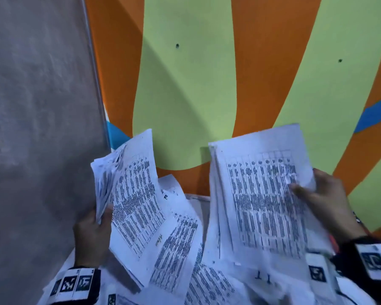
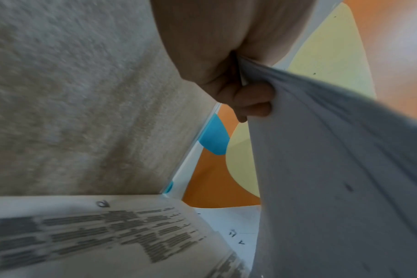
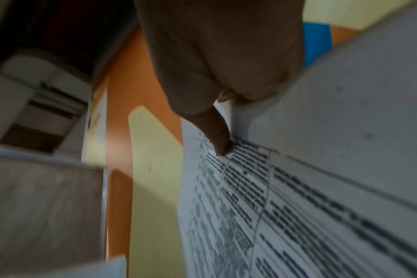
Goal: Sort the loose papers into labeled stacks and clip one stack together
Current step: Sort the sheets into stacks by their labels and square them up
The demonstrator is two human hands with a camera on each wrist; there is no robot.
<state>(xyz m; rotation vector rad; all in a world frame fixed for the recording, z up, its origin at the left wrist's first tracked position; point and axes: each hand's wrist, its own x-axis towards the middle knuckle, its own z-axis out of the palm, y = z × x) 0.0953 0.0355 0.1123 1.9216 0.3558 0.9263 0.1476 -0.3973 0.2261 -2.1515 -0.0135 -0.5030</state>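
Note:
My left hand (image 1: 92, 234) grips a fanned bundle of printed sheets (image 1: 132, 194) by its left edge, lifted and tilted; in the left wrist view its fingers (image 2: 250, 101) curl round the grey back of that bundle (image 2: 333, 178). My right hand (image 1: 323, 199) holds a second bundle of table-printed papers (image 1: 264, 203) by its right edge, thumb pressed on the top page. The right wrist view shows that thumb (image 3: 217, 135) on the printed sheet (image 3: 262, 206). Several loose printed papers (image 1: 176, 249) lie overlapping on the table beneath both bundles. No clip shows.
A grey rough wall (image 1: 35, 128) stands close on the left. Straight ahead is an orange, green and blue painted wall (image 1: 196, 84). Handwritten marks (image 1: 262, 277) show on a low sheet. Marker-tagged wristbands (image 1: 75, 285) sit on both wrists.

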